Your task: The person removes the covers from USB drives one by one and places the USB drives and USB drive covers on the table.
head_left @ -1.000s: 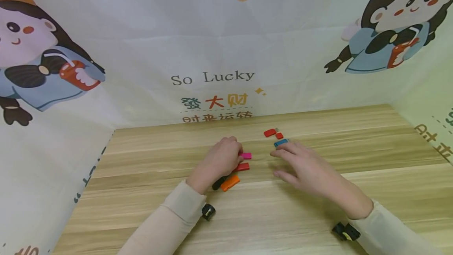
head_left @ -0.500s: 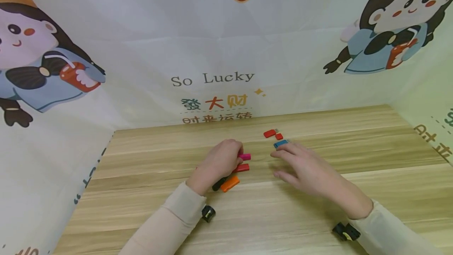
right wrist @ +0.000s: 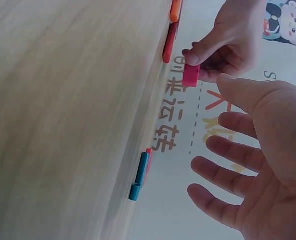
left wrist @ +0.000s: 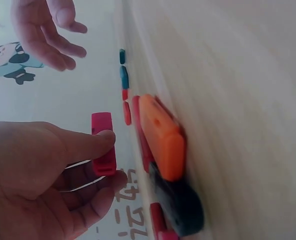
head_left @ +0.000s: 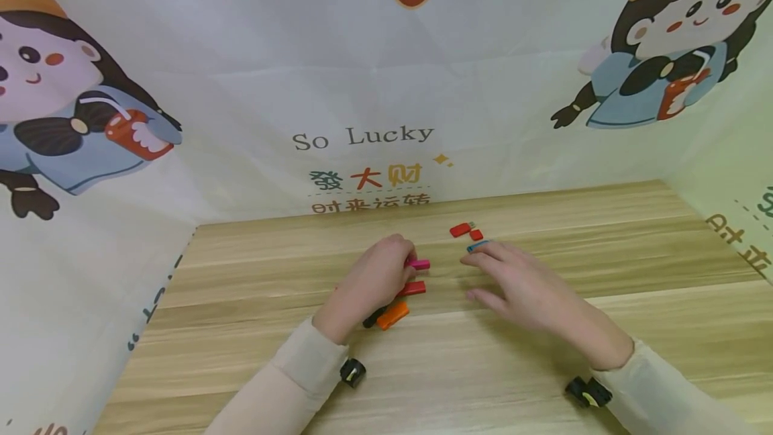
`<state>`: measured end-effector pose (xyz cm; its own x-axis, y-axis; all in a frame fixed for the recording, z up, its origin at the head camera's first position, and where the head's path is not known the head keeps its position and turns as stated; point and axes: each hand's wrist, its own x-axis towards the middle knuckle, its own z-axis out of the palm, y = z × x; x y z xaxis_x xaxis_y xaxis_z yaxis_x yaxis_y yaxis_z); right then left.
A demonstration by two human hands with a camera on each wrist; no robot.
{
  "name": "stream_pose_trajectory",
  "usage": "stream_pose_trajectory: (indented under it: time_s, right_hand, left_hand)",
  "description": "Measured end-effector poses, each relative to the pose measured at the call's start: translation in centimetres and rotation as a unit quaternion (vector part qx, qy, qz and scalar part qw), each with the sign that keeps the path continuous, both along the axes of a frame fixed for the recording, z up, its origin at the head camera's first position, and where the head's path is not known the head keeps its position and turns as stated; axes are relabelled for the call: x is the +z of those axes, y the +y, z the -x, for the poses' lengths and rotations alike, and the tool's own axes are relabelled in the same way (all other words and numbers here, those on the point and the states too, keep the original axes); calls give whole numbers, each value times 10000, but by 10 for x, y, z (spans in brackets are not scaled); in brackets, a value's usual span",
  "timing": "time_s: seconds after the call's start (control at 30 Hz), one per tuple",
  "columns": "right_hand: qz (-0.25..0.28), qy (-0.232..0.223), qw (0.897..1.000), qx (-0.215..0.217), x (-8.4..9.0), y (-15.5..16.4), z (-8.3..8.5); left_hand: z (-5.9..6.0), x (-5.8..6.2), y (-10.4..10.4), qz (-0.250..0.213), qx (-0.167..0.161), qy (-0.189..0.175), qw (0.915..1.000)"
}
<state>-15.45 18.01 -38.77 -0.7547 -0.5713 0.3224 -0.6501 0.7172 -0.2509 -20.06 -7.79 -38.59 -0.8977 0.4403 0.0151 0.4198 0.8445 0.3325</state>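
Note:
My left hand (head_left: 406,263) pinches a pink USB stick (head_left: 419,264) between thumb and fingers; the left wrist view shows the pink stick (left wrist: 103,142) held off the wooden table (head_left: 543,381). Under that hand lie a red stick (head_left: 413,288), an orange stick (head_left: 393,314) and a black one (head_left: 371,319). My right hand (head_left: 486,274) hovers open with spread fingers, its fingertips over a blue stick (head_left: 477,246). In the right wrist view the blue stick (right wrist: 139,175) lies on the table apart from the open palm (right wrist: 253,165).
A red stick (head_left: 460,229) and a small red cap (head_left: 476,234) lie just behind the blue one. Printed cloth walls (head_left: 362,86) close the table at the back and on both sides.
My left forearm has shifted slightly toward me, still pinching the pink stick. The right hand stays over the blue stick.

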Motion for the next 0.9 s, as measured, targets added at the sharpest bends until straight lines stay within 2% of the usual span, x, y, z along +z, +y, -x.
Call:
stream_pose_trajectory:
  time_s: [0.2,0.43,0.67,0.9]
  right_hand:
    - [-10,-13,10000,-11,4,-2,2]
    - [-37,162,9998,71,8,-5,6]
    - [-110,133,9998,67,9,-8,10]
    - [-159,150,9997,106,10,-13,12]
  left_hand:
    - [-8,6,2,-138,33,152,9998]
    - [-20,11,2,-414,-48,498,9979]
    - [-29,13,0,-591,-111,817,9948]
    - [-38,13,2,-610,-97,841,9945]
